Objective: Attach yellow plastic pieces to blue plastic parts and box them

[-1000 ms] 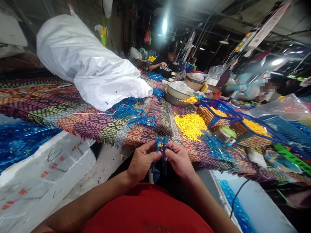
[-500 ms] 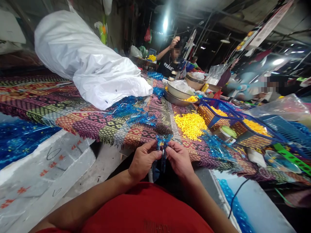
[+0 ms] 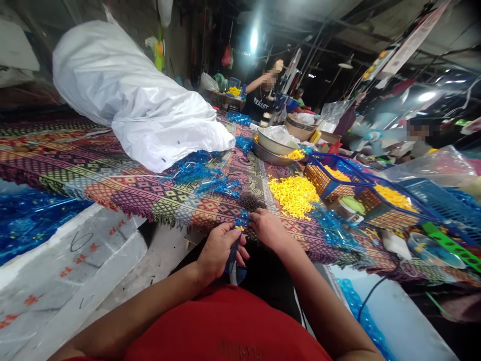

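My left hand (image 3: 220,249) is closed on a small blue cellophane wrapper (image 3: 237,226) with a bit of yellow in it, held at the near edge of the patterned tablecloth (image 3: 124,188). My right hand (image 3: 267,228) reaches forward to a small dark pile of tiny pieces (image 3: 251,202) on the cloth, its fingertips pinched at the pile's near edge. What those fingers hold, if anything, is hidden. A heap of small yellow pieces (image 3: 293,193) lies just right of the dark pile. Loose blue wrappers (image 3: 205,175) lie to the left.
A big white plastic sack (image 3: 131,98) lies across the table's left. Blue baskets (image 3: 338,183) with yellow pieces and metal bowls (image 3: 276,145) stand at the right. A person in black (image 3: 259,98) works at the far end; another person (image 3: 413,135) sits at the right.
My right hand let go of the wrapper and moved forward to the dark pile. My left hand keeps the wrapper and has dropped a little. The far person's arm rose.
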Tool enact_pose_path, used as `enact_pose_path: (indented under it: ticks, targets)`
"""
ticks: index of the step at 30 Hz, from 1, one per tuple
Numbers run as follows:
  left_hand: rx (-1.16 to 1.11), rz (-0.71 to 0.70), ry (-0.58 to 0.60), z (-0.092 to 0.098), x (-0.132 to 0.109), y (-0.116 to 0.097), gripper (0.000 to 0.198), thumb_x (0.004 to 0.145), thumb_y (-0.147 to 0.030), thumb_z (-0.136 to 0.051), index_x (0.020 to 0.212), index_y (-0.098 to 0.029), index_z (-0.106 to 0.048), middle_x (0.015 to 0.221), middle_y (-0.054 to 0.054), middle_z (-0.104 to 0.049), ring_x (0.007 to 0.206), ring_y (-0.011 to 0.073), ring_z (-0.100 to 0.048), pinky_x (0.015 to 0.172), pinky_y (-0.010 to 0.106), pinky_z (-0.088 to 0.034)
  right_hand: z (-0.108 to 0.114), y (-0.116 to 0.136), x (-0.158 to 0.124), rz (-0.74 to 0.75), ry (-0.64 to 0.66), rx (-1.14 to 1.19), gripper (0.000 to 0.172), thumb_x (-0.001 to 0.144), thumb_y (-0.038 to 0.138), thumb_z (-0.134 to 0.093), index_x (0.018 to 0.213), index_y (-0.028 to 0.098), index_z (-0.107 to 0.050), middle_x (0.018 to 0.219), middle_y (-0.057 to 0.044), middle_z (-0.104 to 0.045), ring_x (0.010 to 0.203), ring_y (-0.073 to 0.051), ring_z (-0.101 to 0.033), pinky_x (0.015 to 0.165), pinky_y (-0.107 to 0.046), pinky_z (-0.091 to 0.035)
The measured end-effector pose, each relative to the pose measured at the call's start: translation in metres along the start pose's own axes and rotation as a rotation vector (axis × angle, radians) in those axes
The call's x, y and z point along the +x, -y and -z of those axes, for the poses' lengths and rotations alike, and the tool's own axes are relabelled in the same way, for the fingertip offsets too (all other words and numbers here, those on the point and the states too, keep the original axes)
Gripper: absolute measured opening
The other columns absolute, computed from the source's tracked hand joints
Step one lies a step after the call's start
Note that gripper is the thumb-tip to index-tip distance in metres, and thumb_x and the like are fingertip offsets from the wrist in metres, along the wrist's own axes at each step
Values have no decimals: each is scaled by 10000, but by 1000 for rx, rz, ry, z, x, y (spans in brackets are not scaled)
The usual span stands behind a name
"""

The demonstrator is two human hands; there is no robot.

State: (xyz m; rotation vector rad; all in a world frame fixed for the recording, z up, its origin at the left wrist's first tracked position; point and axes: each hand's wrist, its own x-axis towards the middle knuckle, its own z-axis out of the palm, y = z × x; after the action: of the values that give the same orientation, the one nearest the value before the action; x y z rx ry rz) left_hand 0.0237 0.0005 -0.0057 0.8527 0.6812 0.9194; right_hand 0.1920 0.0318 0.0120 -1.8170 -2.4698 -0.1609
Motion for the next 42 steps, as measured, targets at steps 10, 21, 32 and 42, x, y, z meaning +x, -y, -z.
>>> enact_pose_path:
  ticks: [10, 21, 32, 42]
  targets:
    - [66, 54, 53, 6, 4, 2, 257, 828, -374, -441, 717, -146, -477, 506, 20, -583, 336, 127, -522, 312, 208, -386, -6, -76, -30, -212, -317, 324, 227, 840, 302, -493, 844, 171, -679, 812, -70, -666, 746, -179, -606, 683, -280, -462]
    - [151, -20, 11, 0, -5, 2, 262, 817, -390, -459, 720, -149, -493, 572, 10, -574, 399, 120, -543, 328, 214, -423, -28, -70, -33, -329, -189, 35, 204, 845, 258, -467, 797, 172, -646, 831, -94, -607, 840, -209, -543, 729, -295, -413]
    - [323, -118, -55, -3, -6, 3, 245, 822, -395, -447, 779, -159, -496, 652, -15, -552, 423, 97, -535, 344, 210, -438, 16, 26, -51, 45, -249, 752, 146, 870, 251, -456, 801, 203, -576, 719, -15, -590, 665, -137, -541, 601, -246, -398]
    - [515, -197, -20, 1, -11, 0, 259, 853, -407, -415, 756, -183, -499, 509, -33, -516, 345, 81, -428, 349, 191, -298, 18, 23, -43, 43, -260, 748, 163, 858, 285, -490, 747, 206, -581, 665, -8, -580, 619, -132, -532, 574, -249, -402]
